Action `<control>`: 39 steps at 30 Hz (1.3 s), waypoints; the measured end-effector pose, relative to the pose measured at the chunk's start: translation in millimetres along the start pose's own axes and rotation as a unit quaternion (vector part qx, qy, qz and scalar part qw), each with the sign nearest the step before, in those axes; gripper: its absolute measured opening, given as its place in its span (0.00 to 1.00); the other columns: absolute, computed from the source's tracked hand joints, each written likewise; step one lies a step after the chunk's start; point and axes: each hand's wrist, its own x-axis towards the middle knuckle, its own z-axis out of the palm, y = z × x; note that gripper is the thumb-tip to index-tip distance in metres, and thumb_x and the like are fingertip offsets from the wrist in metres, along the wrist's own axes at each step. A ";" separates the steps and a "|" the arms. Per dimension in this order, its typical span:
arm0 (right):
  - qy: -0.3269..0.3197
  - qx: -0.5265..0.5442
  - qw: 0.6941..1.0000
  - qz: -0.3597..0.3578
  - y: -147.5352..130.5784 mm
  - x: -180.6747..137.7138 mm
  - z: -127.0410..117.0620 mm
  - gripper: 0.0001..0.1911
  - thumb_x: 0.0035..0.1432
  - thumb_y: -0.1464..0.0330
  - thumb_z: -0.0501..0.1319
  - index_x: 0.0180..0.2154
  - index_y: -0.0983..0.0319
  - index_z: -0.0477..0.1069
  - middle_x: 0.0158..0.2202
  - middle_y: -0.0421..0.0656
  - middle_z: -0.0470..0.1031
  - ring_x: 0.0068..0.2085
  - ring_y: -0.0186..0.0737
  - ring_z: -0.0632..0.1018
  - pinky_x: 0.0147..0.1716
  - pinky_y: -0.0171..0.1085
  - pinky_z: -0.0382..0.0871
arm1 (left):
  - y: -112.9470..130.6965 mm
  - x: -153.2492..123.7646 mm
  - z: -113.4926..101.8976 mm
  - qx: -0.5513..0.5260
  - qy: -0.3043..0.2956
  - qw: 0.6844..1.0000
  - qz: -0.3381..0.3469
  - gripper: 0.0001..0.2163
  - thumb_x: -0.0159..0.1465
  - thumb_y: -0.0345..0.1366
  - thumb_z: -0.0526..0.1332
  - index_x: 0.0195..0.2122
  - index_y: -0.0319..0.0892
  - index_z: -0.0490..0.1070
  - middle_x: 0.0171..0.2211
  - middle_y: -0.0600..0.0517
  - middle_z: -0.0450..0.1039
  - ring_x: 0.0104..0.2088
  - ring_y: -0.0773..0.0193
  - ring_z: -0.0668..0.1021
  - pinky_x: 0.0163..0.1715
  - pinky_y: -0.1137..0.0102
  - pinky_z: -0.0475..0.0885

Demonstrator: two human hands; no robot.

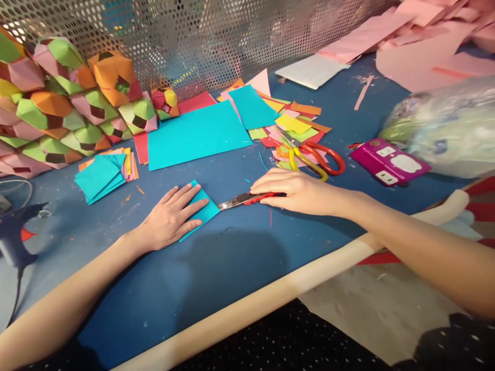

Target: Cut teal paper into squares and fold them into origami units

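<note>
Near centre, our left hand (170, 219) lay flat, fingers spread, pressing the folded teal piece (203, 208) to the blue table (232, 268), gripping nothing. Our right hand (294, 190) covered the red-handled scissors (242, 200), blades closed and pointing at the piece; whether it clenched them we cannot tell. Further up-left, folded teal units (101, 175) were stacked; beyond, the uncut teal sheet (193, 135) remained, and assembled paper modules (69, 103) were piled at upper left.

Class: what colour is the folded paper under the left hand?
Teal, as the folded paper under the left hand shows in the head view.
</note>
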 end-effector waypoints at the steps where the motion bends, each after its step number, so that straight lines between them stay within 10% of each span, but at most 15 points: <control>1: 0.000 0.003 1.000 0.000 -0.8 0.2 0.3 0.11 0.63 0.69 0.58 0.45 0.63 0.76 0.43 0.46 0.78 0.46 0.42 0.75 0.47 0.44 0.71 | 0.4 0.0 -0.6 0.000 -0.002 1.000 0.002 0.25 0.71 0.50 0.43 0.64 0.46 0.60 0.68 0.41 0.50 0.67 0.46 0.55 0.62 0.47 0.55; 39: 0.008 0.062 0.998 -0.008 -8.8 -8.3 5.8 0.12 0.64 0.69 0.58 0.48 0.60 0.75 0.43 0.47 0.76 0.43 0.41 0.73 0.42 0.43 0.71 | 2.5 -0.4 -4.0 -0.009 -0.023 1.000 -0.001 0.21 0.71 0.47 0.43 0.62 0.54 0.62 0.69 0.45 0.45 0.68 0.46 0.52 0.63 0.46 0.52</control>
